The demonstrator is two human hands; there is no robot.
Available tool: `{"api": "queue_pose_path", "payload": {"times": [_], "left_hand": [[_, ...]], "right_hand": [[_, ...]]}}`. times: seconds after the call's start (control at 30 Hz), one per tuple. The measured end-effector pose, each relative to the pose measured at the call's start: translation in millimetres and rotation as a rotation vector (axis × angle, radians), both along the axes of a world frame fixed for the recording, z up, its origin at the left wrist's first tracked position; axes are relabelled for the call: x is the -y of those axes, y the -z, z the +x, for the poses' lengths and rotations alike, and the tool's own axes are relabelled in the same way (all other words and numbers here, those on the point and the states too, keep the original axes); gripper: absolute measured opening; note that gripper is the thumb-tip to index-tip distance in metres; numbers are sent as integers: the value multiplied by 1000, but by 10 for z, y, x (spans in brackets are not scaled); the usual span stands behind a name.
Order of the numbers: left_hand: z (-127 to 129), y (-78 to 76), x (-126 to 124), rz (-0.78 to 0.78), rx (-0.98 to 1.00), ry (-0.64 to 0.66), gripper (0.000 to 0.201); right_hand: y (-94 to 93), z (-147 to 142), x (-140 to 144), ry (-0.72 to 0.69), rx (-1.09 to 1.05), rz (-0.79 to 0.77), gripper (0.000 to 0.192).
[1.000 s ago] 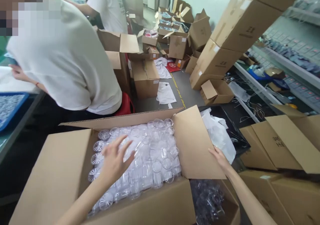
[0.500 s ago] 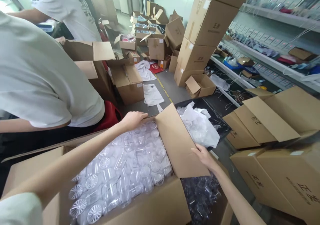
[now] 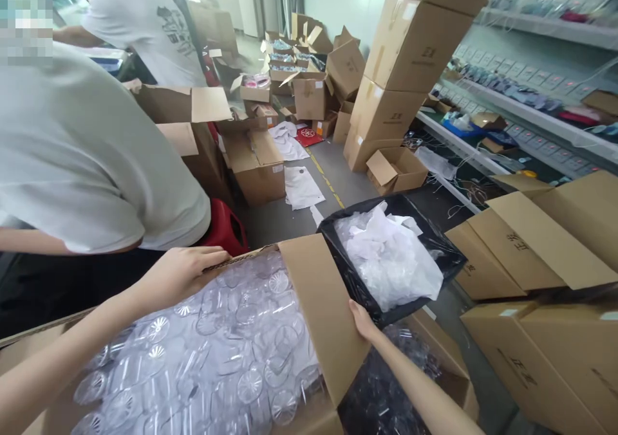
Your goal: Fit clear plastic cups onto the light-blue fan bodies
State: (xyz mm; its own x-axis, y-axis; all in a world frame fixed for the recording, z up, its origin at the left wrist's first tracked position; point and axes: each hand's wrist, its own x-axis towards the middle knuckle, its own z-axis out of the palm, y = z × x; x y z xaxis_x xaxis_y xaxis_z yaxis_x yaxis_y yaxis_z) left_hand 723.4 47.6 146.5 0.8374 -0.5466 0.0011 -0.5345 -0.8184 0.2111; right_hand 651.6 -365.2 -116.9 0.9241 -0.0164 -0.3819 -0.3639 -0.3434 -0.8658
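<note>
The left hand (image 3: 186, 271) holds the far edge of the box (image 3: 313, 417). The right hand (image 3: 362, 321) grips its right flap (image 3: 321, 300). Clear cups (image 3: 207, 358) lie inside.

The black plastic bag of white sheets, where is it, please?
In the head view, the bag sits right of centre, just beyond the right hand, beside the brown cardboard flap.

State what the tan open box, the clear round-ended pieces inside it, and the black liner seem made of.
Tan open cardboard box: matte, probably corrugated, by its layered edge.
Clear round-ended pieces: glossy, see-through, with bright highlights; likely rigid plastic, though glass is possible.
Black wrinkled liner: probably thin plastic film, shiny in its creases.
</note>
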Motion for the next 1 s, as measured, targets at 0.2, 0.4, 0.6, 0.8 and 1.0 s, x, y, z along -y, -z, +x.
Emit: {"api": "queue_pose_path", "payload": {"times": [0.2,0.4,0.6,0.8,1.0], "left_hand": [[342,48,237,127,-82,-129,29],[904,137,373,177,-117,-307,20],[1374,260,593,146,-147,-370,30],[1406,369,924,77,-65,-396,33],[-442,781,1109,28,-122,-569,56]], "right_hand": [[364,77,-524,-4,-10,-203,32],[198,241,-589,-95,-40,-361,41],[-240,-116,-795,-265,-89,-457,83],[-426,144,-816,-350,-123,-542,58],[-432,474,-779,-422,-138,-623,51]]}}
